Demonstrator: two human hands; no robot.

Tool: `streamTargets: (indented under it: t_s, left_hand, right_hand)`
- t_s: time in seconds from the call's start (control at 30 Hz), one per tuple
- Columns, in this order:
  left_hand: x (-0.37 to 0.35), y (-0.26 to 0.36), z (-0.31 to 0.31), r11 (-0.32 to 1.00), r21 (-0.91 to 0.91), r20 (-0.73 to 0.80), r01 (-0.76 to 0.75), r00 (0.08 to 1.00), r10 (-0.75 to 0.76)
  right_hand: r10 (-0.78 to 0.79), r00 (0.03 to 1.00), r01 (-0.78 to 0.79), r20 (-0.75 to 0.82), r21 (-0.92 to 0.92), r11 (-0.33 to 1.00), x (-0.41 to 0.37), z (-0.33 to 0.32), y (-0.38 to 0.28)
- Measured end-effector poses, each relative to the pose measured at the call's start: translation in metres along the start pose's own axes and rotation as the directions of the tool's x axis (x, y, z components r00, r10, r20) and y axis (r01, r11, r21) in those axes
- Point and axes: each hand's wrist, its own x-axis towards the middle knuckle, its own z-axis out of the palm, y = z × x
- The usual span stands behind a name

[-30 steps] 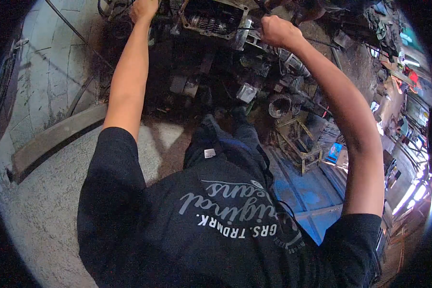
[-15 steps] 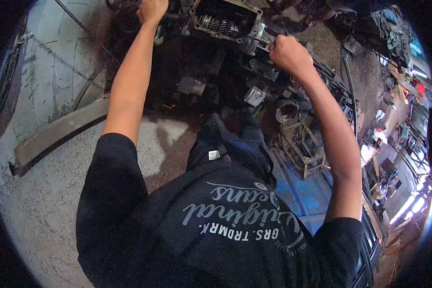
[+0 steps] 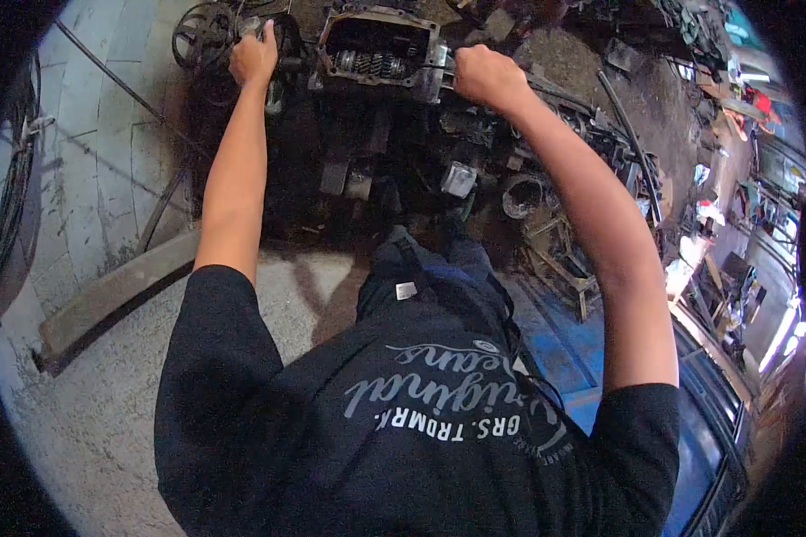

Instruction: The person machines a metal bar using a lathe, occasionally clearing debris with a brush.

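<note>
Ahead of me is an open metal gear housing with a row of helical gears inside on a shaft. My right hand is closed in a fist at the housing's right end, beside a shiny metal bracket. What its fingers wrap around is hidden. To the left of the housing, my left hand has its fingers curled over dark machine parts, the thumb sticking up. The part under those fingers is too dark to name.
A spoked wheel stands at the far left of the machine. Below lie a pale block, a round can and a metal frame. A curved beam rests on the floor at left. Scrap and bars crowd the right side.
The view has shifted, so the housing and both hands appear lower and farther left. My right fist sits slightly closer to the housing's end. More of my left hand and the wheel shows.
</note>
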Motion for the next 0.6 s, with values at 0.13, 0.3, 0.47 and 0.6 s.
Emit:
streamTargets:
  t_s: [0.13, 0.3, 0.47, 0.6]
  left_hand:
    - [-0.008, 0.006, -0.006, 1.000, -0.012, 0.006, -0.017, 1.000, 0.018]
    - [-0.007, 0.025, -0.020, 0.995, -0.017, -0.024, -0.099, 0.995, 0.099]
    - [-0.004, 0.011, -0.008, 0.887, 0.333, -0.026, -0.321, 0.937, 0.349]
    - [0.022, 0.016, -0.005, 0.937, 0.317, 0.185, -0.148, 0.978, 0.092]
  right_hand:
    - [0.100, 0.991, -0.102, 0.084, 0.020, 0.995, -0.005, -0.013, -0.010]
    - [0.152, 0.988, -0.155, 0.032, 0.223, 0.962, -0.040, -0.024, 0.022]
    - [0.139, 0.985, -0.168, 0.098, 0.686, 0.708, -0.159, 0.032, 0.111]
    - [0.379, 0.842, -0.476, 0.384, 0.860, 0.186, -0.274, 0.110, 0.165]
